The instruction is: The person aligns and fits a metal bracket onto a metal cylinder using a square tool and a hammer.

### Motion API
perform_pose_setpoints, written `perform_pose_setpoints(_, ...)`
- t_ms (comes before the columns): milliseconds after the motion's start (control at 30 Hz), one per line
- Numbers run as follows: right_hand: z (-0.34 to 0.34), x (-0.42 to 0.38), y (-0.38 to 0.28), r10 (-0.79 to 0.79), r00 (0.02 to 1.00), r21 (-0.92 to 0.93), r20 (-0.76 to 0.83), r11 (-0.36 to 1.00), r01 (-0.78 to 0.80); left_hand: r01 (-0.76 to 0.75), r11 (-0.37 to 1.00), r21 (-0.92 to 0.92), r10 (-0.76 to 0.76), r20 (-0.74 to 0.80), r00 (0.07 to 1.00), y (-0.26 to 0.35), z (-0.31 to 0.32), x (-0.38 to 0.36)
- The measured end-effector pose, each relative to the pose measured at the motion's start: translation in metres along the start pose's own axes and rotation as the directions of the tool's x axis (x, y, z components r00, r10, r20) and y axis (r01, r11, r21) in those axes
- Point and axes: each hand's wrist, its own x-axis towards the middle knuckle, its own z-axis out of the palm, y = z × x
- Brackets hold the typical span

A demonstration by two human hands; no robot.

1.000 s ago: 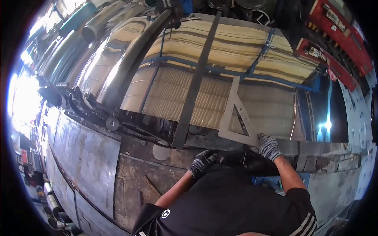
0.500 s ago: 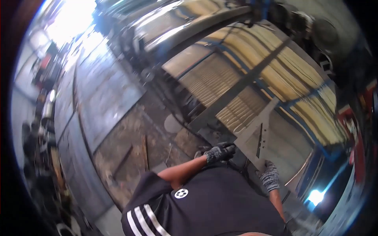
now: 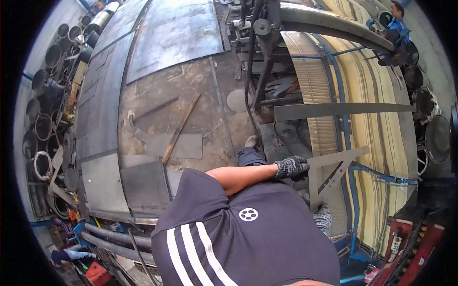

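Observation:
A flat triangular metal plate (image 3: pixel 317 167) with a slanted slot and small holes lies over the yellowish, ribbed sheet surface. My left hand (image 3: pixel 292 168), in a grey knitted glove with dark fingers, is closed at the plate's left edge; its fingertips are partly hidden. At the lower corner of the same plate, my right hand (image 3: pixel 323 219) grips from below, with most of its fingers out of sight behind the plate and my shirt. Beyond the plate, a long dark metal strip (image 3: pixel 334 110) crosses the sheets.
Large metal sheets (image 3: pixel 174 35) cover the floor at upper left. A wooden stick (image 3: pixel 181 127) lies near a round disc (image 3: pixel 239 100). A machine frame (image 3: pixel 269 62) stands ahead. A person in blue (image 3: pixel 400 26) is at upper right, another person (image 3: pixel 71 256) at lower left.
The view has turned and become sharper, with the plate now more level in view. Both hands remain at the plate. The bright light at lower right is no longer visible.

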Motion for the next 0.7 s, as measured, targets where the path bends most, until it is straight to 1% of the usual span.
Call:
perform_pose_setpoints(67, -0.001, 0.002, 0.006, -0.028, 1.0, -0.046, 0.007, 0.999, 0.028, -0.042, 0.999, 0.013, 0.042, 0.035, 0.999, -0.006, -0.004, 0.002)
perform_pose_setpoints(100, 0.001, 0.006, 0.017, -0.178, 0.984, 0.15, 0.025, 0.974, 0.172, -0.073, 0.997, 0.02, 0.072, 0.045, 0.996, -0.006, -0.008, 0.005)
perform_pose_setpoints(133, 0.005, 0.013, 0.033, -0.332, 0.943, 0.34, 0.016, 0.889, 0.307, -0.133, 0.985, 0.106, 0.132, 0.012, 0.991, -0.012, -0.008, 0.011)
perform_pose_setpoints(167, 0.008, 0.018, 0.049, -0.473, 0.881, 0.514, -0.012, 0.753, 0.411, -0.114, 0.992, 0.061, 0.113, 0.019, 0.993, -0.002, -0.007, 0.001)
perform_pose_setpoints(200, 0.011, 0.022, 0.064, -0.593, 0.803, 0.666, -0.06, 0.575, 0.475, -0.108, 0.994, 0.01, 0.107, 0.029, 0.994, -0.008, -0.007, 0.005)
perform_pose_setpoints(233, 0.012, 0.027, 0.072, -0.655, 0.751, 0.725, -0.08, 0.479, 0.495, -0.102, 0.994, -0.038, 0.104, 0.039, 0.994, -0.013, -0.008, 0.01)
perform_pose_setpoints(267, 0.012, 0.031, 0.07, -0.658, 0.75, 0.715, -0.071, 0.49, 0.498, -0.143, 0.988, 0.059, 0.142, 0.024, 0.99, -0.012, -0.008, 0.009)
perform_pose_setpoints(300, 0.014, 0.034, 0.068, -0.616, 0.786, 0.648, -0.052, 0.578, 0.496, -0.18, 0.971, 0.158, 0.181, 0.013, 0.983, -0.009, -0.009, 0.008)
perform_pose_setpoints(333, 0.013, 0.034, 0.062, -0.553, 0.833, 0.544, -0.03, 0.69, 0.477, -0.198, 0.961, 0.195, 0.201, 0.004, 0.98, -0.007, -0.008, 0.007)
perform_pose_setpoints(367, 0.014, 0.036, 0.054, -0.473, 0.881, 0.411, -0.015, 0.8, 0.437, -0.203, 0.961, 0.187, 0.206, 0.002, 0.979, -0.006, -0.01, 0.005)
perform_pose_setpoints(400, 0.017, 0.036, 0.048, -0.401, 0.916, 0.286, -0.011, 0.876, 0.388, -0.224, 0.966, 0.128, 0.223, 0.019, 0.975, -0.007, -0.011, 0.003)
perform_pose_setpoints(433, 0.017, 0.035, 0.041, -0.351, 0.936, 0.199, -0.013, 0.917, 0.346, -0.238, 0.969, 0.07, 0.236, 0.045, 0.971, -0.007, -0.01, 0.002)
perform_pose_setpoints(467, 0.018, 0.032, 0.037, -0.302, 0.953, 0.128, -0.022, 0.945, 0.302, -0.201, 0.98, -0.002, 0.2, 0.066, 0.978, -0.007, -0.009, 0.003)
perform_pose_setpoints(500, 0.019, 0.032, 0.035, -0.289, 0.957, 0.089, -0.034, 0.953, 0.291, -0.178, 0.982, -0.066, 0.182, 0.07, 0.981, -0.007, -0.01, 0.003)
perform_pose_setpoints(567, 0.021, 0.03, 0.035, -0.266, 0.962, 0.043, -0.056, 0.962, 0.269, -0.149, 0.986, 0.08, 0.144, 0.064, 0.988, 0.01, -0.014, -0.006)
perform_pose_setpoints(633, 0.027, 0.03, 0.038, -0.253, 0.964, 0.011, -0.085, 0.967, 0.255, -0.156, 0.987, 0.038, 0.152, 0.089, 0.984, 0.017, -0.016, -0.008)
perform_pose_setpoints(667, 0.03, 0.028, 0.039, -0.243, 0.965, -0.005, -0.098, 0.97, 0.243, -0.313, 0.946, 0.081, 0.305, 0.092, 0.948, 0.021, -0.015, -0.006)
perform_pose_setpoints(700, 0.033, 0.028, 0.039, -0.235, 0.965, -0.02, -0.118, 0.972, 0.234, -0.232, 0.966, 0.11, 0.222, 0.097, 0.97, 0.022, -0.017, -0.002)
